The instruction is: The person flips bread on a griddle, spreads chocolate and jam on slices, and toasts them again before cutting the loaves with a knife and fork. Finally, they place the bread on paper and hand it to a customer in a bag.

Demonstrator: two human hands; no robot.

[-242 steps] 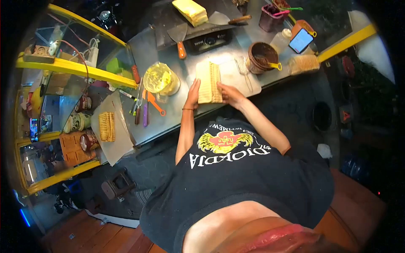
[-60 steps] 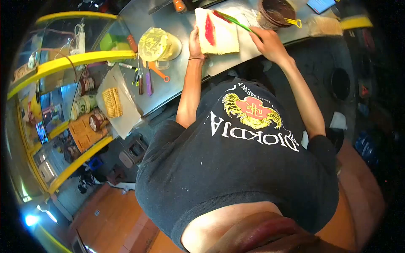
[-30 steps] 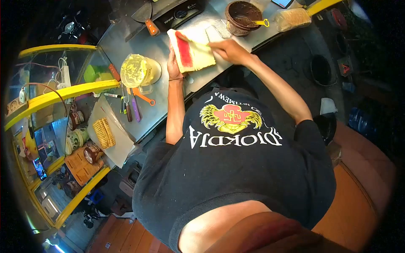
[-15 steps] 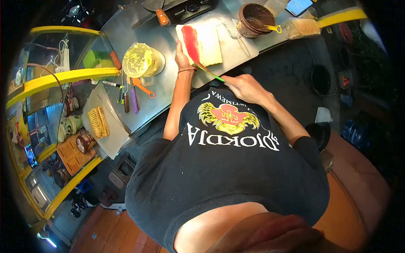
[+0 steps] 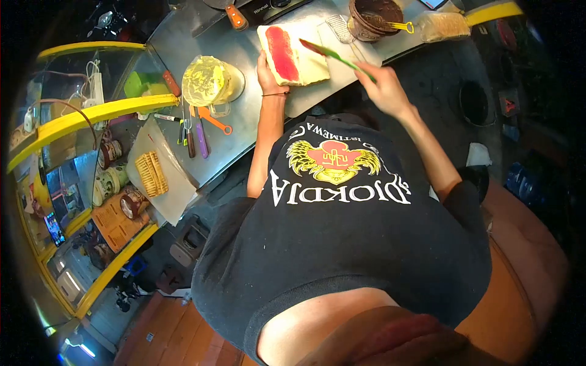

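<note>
An opened slab of pale bread [image 5: 302, 55] lies on the steel counter [image 5: 238, 128], with a red band of jam along its left half. My left hand [image 5: 268, 67] rests against the bread's near left edge, fingers on it. My right hand [image 5: 381, 85] is raised to the right of the bread and grips a green-handled spreader [image 5: 332, 56], whose red-smeared tip hovers over the bread's right half.
A yellow tub of spread [image 5: 207, 80] stands left of the bread, with knives and an orange scoop [image 5: 210, 121] below it. A brown bowl with a yellow spoon [image 5: 375, 13] and bagged bread [image 5: 448, 25] sit at the far right. Waffle-like bread [image 5: 151, 174] lies on paper at the left.
My right hand has swung from near my chest up and to the right, bringing the spreader's tip back over the bread. The left hand stays at the bread's edge.
</note>
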